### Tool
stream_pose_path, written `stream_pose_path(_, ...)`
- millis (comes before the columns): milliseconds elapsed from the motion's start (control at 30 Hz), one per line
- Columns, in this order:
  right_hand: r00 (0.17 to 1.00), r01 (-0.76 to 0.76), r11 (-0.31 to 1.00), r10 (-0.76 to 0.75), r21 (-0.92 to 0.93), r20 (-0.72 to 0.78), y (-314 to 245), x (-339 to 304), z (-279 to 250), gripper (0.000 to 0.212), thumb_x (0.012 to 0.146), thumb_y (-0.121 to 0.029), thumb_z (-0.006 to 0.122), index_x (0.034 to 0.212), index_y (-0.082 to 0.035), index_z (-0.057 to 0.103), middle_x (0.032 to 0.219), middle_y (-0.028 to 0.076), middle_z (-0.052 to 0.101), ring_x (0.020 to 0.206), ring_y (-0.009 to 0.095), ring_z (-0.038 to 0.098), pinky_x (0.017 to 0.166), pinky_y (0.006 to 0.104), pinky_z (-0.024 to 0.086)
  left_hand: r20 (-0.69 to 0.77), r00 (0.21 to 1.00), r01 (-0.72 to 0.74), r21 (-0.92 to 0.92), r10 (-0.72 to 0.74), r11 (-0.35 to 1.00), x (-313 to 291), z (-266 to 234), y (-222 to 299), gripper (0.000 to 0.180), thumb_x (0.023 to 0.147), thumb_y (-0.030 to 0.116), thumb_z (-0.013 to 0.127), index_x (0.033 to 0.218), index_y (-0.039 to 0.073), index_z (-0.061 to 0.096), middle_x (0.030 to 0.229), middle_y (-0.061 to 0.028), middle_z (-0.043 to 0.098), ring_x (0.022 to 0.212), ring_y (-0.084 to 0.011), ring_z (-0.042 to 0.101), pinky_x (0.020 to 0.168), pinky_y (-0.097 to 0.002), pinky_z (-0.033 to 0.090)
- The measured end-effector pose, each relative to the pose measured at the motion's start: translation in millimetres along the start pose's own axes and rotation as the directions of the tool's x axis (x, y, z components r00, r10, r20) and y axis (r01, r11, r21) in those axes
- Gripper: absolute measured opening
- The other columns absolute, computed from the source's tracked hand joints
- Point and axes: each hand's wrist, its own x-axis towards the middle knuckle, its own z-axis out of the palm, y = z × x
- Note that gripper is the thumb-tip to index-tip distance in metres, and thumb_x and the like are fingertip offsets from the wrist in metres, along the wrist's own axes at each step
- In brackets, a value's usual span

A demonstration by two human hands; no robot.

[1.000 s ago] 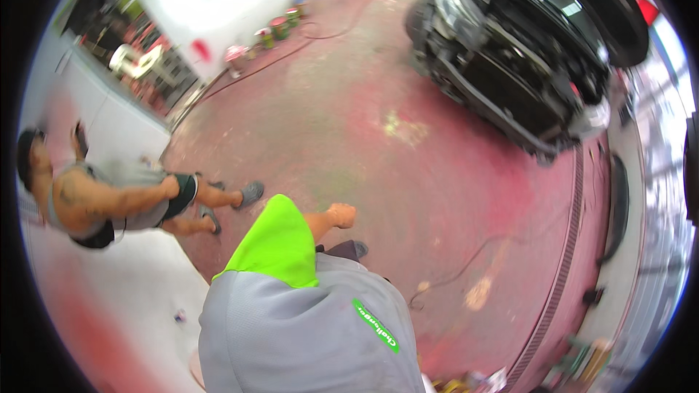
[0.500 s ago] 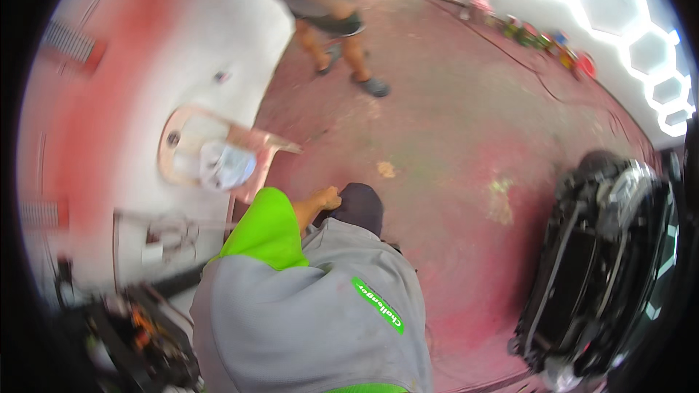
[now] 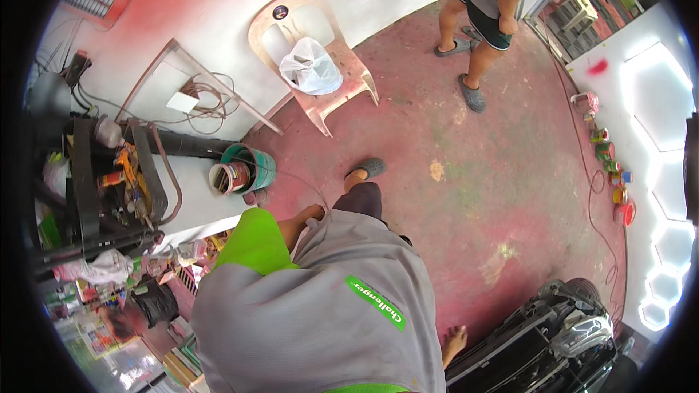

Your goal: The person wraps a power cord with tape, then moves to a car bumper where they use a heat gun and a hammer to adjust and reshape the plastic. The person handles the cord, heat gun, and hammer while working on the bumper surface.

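Observation:
My left hand (image 3: 314,212) is low in front of my waist, beside my dark shorts. Its fingers look curled in, and what they hold, if anything, is hidden. A thin dark line runs from near a teal bucket (image 3: 263,167) toward this hand; I cannot tell what it is. Past my right side shows my right hand (image 3: 455,338), partly covered by my grey shirt (image 3: 313,313). Its fingers appear apart, with nothing seen in them. A black car part with clear plastic (image 3: 524,342) is nearest to it. My foot in a dark clog (image 3: 370,167) is on the floor.
A plastic chair (image 3: 349,65) bears a white plastic bag (image 3: 313,69). Beyond it stands another person (image 3: 473,51). A cluttered black cart (image 3: 87,175) is at left. Paint cans (image 3: 604,151) and a hose (image 3: 588,153) line the right wall.
My view has swung left, so the chair, person and car part appear farther right. The teal bucket and cluttered shelf have come into sight. My foot and right hand now show.

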Motion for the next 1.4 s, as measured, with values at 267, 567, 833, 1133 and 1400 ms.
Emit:
stream_pose_path(267,0.967,0.234,0.965,-0.244,-0.120,-0.073,-22.8,-111.2,140.3,0.046,0.098,-0.031,0.061,0.131,0.001,0.061,0.107,0.014,0.072,0.088,0.018,0.067,0.077,0.0320,0.053,0.246,0.960,-0.141,-0.001,0.137,0.990,93.0,-178.8,38.4,0.034,0.091,0.022,0.061,0.114,-0.001,0.067,0.095,-0.0187,0.069,0.081,-0.0333,0.068,0.068,-0.0444,0.053)
stream_pose_path(567,0.924,-0.378,0.919,0.367,-0.112,-0.109,215.9,-365.2,269.2,0.060,0.093,-0.048,0.063,0.128,0.000,0.064,0.121,0.021,0.069,0.115,0.033,0.065,0.096,0.0401,0.051,0.236,0.951,-0.289,0.441,0.201,0.850,193.2,-315.9,215.8,0.033,0.090,0.017,0.060,0.108,-0.009,0.065,0.079,-0.0170,0.067,0.065,-0.0259,0.067,0.054,-0.0402,0.050)
stream_pose_path(833,0.683,-0.592,0.480,0.725,0.648,0.086,318.2,-464.4,355.2,0.056,0.096,-0.039,0.063,0.137,-0.001,0.056,0.121,0.015,0.067,0.104,0.027,0.067,0.081,0.0413,0.053,0.331,0.751,-0.660,0.381,0.571,0.648,101.8,-125.8,394.0,0.035,0.093,0.016,0.057,0.117,-0.009,0.064,0.082,-0.0139,0.068,0.067,-0.0196,0.064,0.059,-0.0335,0.050)
stream_pose_path(1133,0.553,-0.286,0.144,0.832,0.947,0.040,436.8,-517.7,343.8,0.054,0.096,-0.037,0.064,0.134,0.001,0.057,0.109,0.012,0.068,0.086,0.022,0.067,0.066,0.0367,0.052,0.835,0.471,-0.882,0.436,0.287,0.177,-56.3,112.0,327.7,0.042,0.094,0.028,0.064,0.125,-0.001,0.064,0.097,-0.0161,0.071,0.076,-0.0204,0.067,0.071,-0.0346,0.054)
stream_pose_path(1400,0.486,-0.187,-0.002,0.869,0.982,0.095,518.0,-526.4,265.2,0.051,0.099,-0.036,0.060,0.135,0.000,0.055,0.115,0.012,0.065,0.094,0.024,0.066,0.075,0.0397,0.053,0.848,0.530,-0.841,0.523,0.015,0.140,-113.9,239.3,274.5,0.042,0.091,0.027,0.067,0.120,-0.004,0.066,0.091,-0.0179,0.072,0.075,-0.0213,0.066,0.070,-0.0367,0.054)
